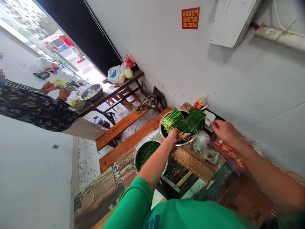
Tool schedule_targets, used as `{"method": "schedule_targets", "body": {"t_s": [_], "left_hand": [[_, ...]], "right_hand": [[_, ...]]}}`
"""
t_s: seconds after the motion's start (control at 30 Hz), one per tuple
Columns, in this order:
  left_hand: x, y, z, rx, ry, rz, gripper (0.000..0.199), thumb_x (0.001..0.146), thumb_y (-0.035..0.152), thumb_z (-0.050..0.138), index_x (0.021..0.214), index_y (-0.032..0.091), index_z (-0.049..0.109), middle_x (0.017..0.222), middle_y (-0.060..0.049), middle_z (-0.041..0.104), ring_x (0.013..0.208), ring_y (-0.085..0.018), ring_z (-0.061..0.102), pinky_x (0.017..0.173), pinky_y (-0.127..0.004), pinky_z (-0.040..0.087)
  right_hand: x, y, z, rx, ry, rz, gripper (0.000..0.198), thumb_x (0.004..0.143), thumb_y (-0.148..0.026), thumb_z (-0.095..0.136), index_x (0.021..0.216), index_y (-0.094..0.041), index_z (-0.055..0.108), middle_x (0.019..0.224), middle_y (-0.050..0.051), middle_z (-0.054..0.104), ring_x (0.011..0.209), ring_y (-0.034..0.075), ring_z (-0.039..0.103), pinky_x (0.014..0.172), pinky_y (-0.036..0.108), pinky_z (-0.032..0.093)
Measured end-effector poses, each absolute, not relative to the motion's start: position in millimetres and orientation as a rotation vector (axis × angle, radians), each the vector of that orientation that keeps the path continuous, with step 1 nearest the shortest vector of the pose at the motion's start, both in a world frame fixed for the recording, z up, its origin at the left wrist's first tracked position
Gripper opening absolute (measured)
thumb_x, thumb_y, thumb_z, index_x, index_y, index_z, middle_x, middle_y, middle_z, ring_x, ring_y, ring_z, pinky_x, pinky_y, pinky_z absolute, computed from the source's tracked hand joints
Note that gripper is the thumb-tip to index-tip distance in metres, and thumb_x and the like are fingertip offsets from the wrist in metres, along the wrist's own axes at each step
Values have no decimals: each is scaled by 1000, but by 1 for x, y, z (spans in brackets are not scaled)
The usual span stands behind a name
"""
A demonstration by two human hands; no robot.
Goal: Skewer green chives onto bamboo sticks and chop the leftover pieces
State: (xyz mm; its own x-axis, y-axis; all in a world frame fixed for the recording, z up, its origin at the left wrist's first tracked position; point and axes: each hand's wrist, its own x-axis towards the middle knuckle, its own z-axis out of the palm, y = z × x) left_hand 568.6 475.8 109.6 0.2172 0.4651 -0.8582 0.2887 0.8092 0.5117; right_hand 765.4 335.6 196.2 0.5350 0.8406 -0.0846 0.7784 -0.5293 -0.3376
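Note:
My left hand point(175, 136) is closed at the near rim of a metal bowl point(164, 135), at the stick ends of skewered green chives point(173, 120). My right hand point(225, 129) pinches the ends of thin wooden skewers point(209, 122) at the bowl's right side. Those skewers lead toward a darker green bundle of cut chives point(194, 119) in the same bowl. Close below lies a wide row of bare bamboo skewers point(194, 162). To its left stands a second bowl point(137, 156) with loose chopped greens point(149, 151).
A clear plastic bag point(202, 141) and a red printed packet point(230, 154) lie right of the bowl. Red-tipped sticks point(200, 101) stand behind it. Wooden benches point(133, 143) run left of the table. Another person point(35, 108) handles pale vegetables at a far table.

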Motion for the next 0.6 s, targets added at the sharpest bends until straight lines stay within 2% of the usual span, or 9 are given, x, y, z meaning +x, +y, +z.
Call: {"method": "schedule_targets", "body": {"t_s": [0.13,0.3,0.5,0.6], "left_hand": [[569,458,95,804,1377,110,19,86,15,44,68,15,51,49,0,51,40,-10,45,45,-20,35],[571,450,81,948,1358,77,25,87,17,44,67,12,59,49,-3,55,45,-12,50,50,-23,38],[569,450,78,990,1344,150,30,88,20,44,63,13,58,49,-3,56,43,-12,49,47,-23,36],[569,451,77,955,1362,221,30,89,23,42,66,15,58,46,-2,54,42,-12,48,47,-22,36]], "right_hand": [[750,356,206,-2552,-1279,276,27,87,-32,49,98,-17,69,85,9,72,74,21,64,60,28,36],[726,388,205,-2513,-1215,108,27,89,-30,47,101,-18,68,88,11,72,78,23,64,64,29,38],[728,394,187,-2483,-1168,216,24,86,-28,51,97,-17,69,89,10,72,79,22,64,66,29,41],[735,381,183,-2509,-1145,161,28,88,-32,48,98,-16,68,86,11,71,76,23,64,64,30,40]]}}
